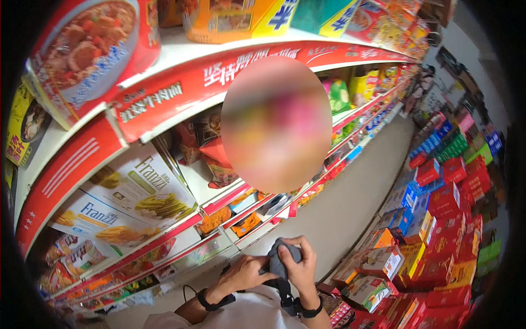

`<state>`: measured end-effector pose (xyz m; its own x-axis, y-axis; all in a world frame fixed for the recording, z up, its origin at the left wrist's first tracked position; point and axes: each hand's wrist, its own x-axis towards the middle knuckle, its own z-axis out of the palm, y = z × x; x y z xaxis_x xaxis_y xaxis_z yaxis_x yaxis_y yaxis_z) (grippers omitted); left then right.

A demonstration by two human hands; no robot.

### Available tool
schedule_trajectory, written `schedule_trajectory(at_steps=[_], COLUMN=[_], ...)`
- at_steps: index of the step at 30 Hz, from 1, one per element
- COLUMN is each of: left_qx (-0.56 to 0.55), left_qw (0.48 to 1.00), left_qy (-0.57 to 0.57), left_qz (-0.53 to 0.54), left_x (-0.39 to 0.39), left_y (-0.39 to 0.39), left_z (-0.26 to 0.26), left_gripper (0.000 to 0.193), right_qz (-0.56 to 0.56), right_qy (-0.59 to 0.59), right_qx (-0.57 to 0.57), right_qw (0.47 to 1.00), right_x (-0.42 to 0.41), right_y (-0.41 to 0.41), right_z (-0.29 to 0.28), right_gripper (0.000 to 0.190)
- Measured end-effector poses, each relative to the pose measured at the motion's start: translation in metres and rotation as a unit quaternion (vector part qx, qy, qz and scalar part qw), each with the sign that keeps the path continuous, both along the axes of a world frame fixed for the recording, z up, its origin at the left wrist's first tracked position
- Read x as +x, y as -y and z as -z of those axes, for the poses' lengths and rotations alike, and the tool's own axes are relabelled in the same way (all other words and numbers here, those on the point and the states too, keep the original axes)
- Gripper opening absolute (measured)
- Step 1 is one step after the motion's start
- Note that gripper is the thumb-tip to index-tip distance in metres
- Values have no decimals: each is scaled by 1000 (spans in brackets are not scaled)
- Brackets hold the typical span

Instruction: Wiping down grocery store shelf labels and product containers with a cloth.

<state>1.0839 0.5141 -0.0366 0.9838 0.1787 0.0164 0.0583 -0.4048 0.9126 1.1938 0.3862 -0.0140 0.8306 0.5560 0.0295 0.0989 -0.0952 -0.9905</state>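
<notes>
Close to my body, at the bottom centre of the head view, both hands grip a bunched dark grey cloth [280,260]. My left hand [247,271] holds its lower left side, and my right hand [300,261] closes round its upper right part with the thumb on top. A dark strap hangs from the cloth between my wrists. Each wrist wears a black band. A white garment lies behind the hands. What the cloth may wrap cannot be seen.
Store shelves [164,251] with packaged food run along the left, with Franzzi boxes [144,181] and a large red noodle tub [94,53]. Stacked cartons [435,230] line the right of the aisle floor [349,197]. A person [419,88] is at the far end. A blurred oval hides part of the shelves.
</notes>
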Motion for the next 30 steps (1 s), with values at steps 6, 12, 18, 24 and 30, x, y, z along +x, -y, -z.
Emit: schedule_trajectory(at_steps=[6, 12, 18, 24, 30], left_qx=[-38, -56, -142, 23, -35], left_qw=[982, 883, 904, 933, 951], left_qy=[15, 135, 32, 46, -13], left_qz=[-185, -445, -402, -356, -307], left_x=[60, 137, 168, 188, 200], left_y=[6, 24, 27, 23, 22], left_z=[11, 57, 21, 25, -10], left_gripper=[29, 24, 30, 27, 27], right_qz=[-55, -64, -44, -11, 48], right_qy=[96, 355, 364, 404, 329], right_qx=[7, 38, 21, -17, 28], right_qw=[994, 932, 930, 915, 943], right_x=[73, 126, 180, 188, 226], right_y=[-45, -116, -115, -119, -114], right_z=[-16, -22, -20, -25, -13], right_gripper=[21, 21, 14, 11, 11])
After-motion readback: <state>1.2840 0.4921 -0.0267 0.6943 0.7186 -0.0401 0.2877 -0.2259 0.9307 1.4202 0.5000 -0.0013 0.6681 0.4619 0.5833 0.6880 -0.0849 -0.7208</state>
